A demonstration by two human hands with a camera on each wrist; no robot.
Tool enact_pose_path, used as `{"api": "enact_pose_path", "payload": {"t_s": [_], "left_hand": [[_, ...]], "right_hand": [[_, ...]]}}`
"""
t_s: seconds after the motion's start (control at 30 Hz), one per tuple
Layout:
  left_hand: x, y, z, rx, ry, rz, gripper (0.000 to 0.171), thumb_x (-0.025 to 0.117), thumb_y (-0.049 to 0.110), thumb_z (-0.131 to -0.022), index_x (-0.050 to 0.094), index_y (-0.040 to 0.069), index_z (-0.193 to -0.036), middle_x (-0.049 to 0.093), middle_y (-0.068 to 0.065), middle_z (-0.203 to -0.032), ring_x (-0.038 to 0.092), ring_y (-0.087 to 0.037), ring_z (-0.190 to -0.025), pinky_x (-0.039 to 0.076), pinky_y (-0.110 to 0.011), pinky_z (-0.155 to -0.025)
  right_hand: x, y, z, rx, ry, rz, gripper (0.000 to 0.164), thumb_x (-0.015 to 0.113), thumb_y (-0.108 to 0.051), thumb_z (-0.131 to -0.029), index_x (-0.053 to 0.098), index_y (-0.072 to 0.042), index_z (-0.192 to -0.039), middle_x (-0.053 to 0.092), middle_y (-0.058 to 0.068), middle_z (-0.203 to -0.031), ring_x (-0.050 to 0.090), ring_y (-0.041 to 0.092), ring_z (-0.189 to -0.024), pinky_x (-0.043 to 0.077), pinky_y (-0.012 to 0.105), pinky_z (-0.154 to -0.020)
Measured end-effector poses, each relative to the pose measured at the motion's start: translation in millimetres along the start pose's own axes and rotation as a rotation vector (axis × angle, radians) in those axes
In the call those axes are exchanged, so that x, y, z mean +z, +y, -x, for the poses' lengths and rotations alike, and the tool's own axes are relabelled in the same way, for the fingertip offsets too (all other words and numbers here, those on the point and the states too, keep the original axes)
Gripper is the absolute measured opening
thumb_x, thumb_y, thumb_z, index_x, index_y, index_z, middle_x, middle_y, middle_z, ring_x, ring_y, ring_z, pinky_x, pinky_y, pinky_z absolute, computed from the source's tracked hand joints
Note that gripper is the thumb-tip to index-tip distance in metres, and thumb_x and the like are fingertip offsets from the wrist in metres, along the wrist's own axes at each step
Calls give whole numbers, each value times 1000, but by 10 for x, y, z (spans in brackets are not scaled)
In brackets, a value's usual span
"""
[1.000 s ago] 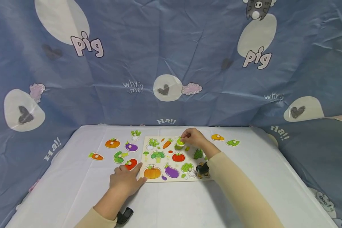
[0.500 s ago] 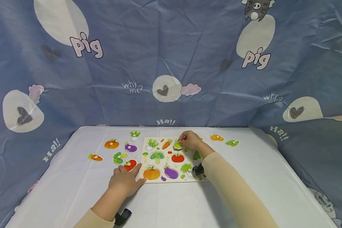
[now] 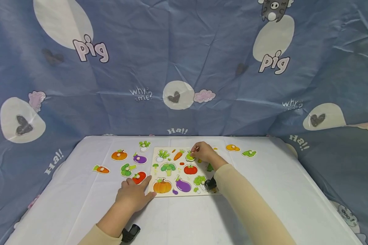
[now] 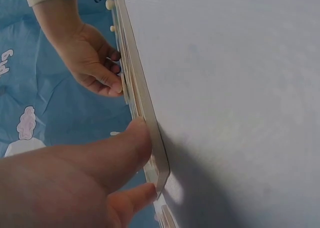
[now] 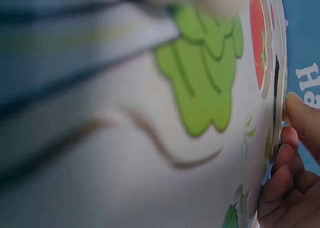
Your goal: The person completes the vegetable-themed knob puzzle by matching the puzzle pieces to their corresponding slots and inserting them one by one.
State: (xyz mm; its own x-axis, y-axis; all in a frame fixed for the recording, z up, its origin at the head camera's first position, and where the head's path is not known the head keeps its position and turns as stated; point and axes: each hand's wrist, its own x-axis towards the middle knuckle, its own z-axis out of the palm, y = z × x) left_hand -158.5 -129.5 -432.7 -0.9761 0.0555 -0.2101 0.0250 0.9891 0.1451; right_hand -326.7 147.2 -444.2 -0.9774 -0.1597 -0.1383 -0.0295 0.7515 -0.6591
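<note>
A flat vegetable puzzle board [image 3: 180, 174] lies on the white-covered table. My right hand [image 3: 203, 151] is over its far side, thumb and fingertips pinching a green vegetable-shaped puzzle piece [image 3: 189, 157] close over the board's surface. At the near left corner, my left hand [image 3: 132, 195] has thumb and index finger spread against the board's edges; the left wrist view shows the thumb [image 4: 137, 140] on the rim. Beside that hand lies a tomato piece [image 3: 139, 177]. A leafy green piece [image 5: 200, 73], blurred at the top, fills the middle of the right wrist view.
Left of the board lie a pumpkin piece [image 3: 119, 155], an eggplant piece [image 3: 139, 159], a broccoli piece [image 3: 127, 169], a carrot piece [image 3: 101, 169] and a white radish piece [image 3: 144, 146]. Beyond the right hand are a yellow-orange piece [image 3: 232, 147] and another green piece [image 3: 249, 153].
The right hand has brought the green piece slightly left and down, over the matching green picture on the board. The left hand stays at the board's corner.
</note>
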Motion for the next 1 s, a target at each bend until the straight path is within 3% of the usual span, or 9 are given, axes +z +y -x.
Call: {"api": "enact_pose_path", "payload": {"t_s": [0.43,0.7,1.0], "left_hand": [[-3,-17,-6,14,-10,-23,74,69,54,-87,48,20,-150,45,-43,-119,46,-47,-100,50,-59,-86],[4,-27,-12,12,-6,-24,75,70,54,-87,48,20,-150,45,-43,-119,46,-47,-100,50,-59,-86],[31,-37,-45,9,-3,-29,76,70,55,-86,47,22,-151,44,-43,-122,46,-48,-103,50,-60,-87]], "right_hand": [[3,-39,52,27,-39,10,7,74,-18,-92,72,-11,-94,61,4,-89,53,17,-75,44,26,-64],[-66,-37,99,-31,-73,-1,8,73,-15,-92,73,-11,-100,64,5,-95,57,19,-81,48,30,-69],[-220,25,194,-67,-39,-1,14,72,-14,-93,73,-9,-106,61,7,-92,55,20,-80,47,31,-67]]}}
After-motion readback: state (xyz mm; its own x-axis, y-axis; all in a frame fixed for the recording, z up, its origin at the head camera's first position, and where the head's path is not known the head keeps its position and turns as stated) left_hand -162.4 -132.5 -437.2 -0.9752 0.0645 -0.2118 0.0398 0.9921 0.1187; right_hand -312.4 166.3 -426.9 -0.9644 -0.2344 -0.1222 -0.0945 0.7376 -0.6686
